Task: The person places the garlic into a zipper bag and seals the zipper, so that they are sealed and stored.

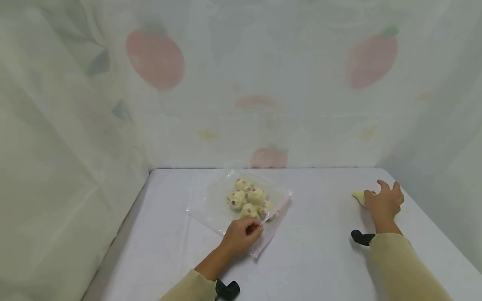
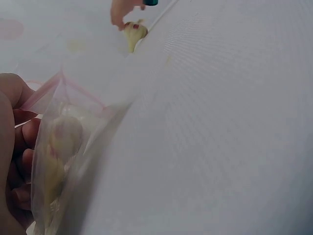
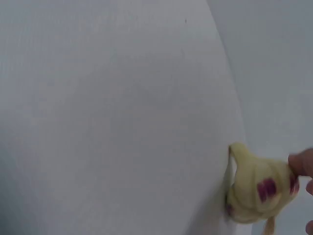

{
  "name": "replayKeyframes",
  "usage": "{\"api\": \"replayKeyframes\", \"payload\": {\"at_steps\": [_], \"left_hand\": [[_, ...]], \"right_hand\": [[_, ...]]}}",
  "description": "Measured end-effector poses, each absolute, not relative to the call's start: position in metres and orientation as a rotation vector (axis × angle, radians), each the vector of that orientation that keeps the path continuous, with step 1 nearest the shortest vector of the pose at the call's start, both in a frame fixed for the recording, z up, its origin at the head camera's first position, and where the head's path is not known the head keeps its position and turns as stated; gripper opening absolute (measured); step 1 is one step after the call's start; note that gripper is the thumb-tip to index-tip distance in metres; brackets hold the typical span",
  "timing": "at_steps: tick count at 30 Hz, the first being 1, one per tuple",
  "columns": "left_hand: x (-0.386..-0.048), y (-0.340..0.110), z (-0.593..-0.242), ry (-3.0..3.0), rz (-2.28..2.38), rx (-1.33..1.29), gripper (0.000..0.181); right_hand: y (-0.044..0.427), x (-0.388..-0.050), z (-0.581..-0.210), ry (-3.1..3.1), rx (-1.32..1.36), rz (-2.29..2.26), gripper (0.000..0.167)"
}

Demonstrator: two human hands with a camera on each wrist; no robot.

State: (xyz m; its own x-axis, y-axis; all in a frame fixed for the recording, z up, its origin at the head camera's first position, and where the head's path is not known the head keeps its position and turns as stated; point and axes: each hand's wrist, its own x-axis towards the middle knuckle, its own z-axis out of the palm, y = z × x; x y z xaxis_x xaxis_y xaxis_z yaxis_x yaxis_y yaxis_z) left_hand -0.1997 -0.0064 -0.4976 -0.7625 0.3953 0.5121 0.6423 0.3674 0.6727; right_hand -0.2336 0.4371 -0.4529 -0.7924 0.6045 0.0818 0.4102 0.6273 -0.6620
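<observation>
My left hand (image 1: 241, 236) pinches the pink zip edge of a clear plastic bag (image 1: 216, 205), which lies on the table with several pale garlic bulbs (image 1: 238, 200) inside. In the left wrist view, curled fingers (image 2: 28, 134) of that hand are beside the bag (image 2: 73, 105). At the table's right side, my right hand (image 1: 384, 202) has its fingertips on a single garlic bulb (image 1: 358, 196), partly hidden by the hand in the head view. The right wrist view shows this purple-marked bulb (image 3: 257, 186) between a fingertip above and what looks like another below.
A white cloth covers the table (image 1: 312, 259). Pale curtains with faded fruit prints (image 1: 154, 58) hang behind it and along both sides. The table's right edge runs close to my right hand. A black strap piece (image 1: 227, 289) is at each wrist.
</observation>
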Motion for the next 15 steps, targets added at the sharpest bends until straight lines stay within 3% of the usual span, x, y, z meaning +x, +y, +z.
{"api": "replayKeyframes", "payload": {"at_steps": [4, 15], "left_hand": [[-0.2, -0.004, -0.498, -2.367, -1.353, -0.926, 0.006], [-0.201, -0.004, -0.496, -2.372, -1.354, -0.905, 0.006]], "right_hand": [[0.453, -0.226, -0.466, -2.779, -0.728, 0.906, 0.071], [0.431, -0.228, -0.484, -2.678, -0.36, 1.039, 0.057]]}}
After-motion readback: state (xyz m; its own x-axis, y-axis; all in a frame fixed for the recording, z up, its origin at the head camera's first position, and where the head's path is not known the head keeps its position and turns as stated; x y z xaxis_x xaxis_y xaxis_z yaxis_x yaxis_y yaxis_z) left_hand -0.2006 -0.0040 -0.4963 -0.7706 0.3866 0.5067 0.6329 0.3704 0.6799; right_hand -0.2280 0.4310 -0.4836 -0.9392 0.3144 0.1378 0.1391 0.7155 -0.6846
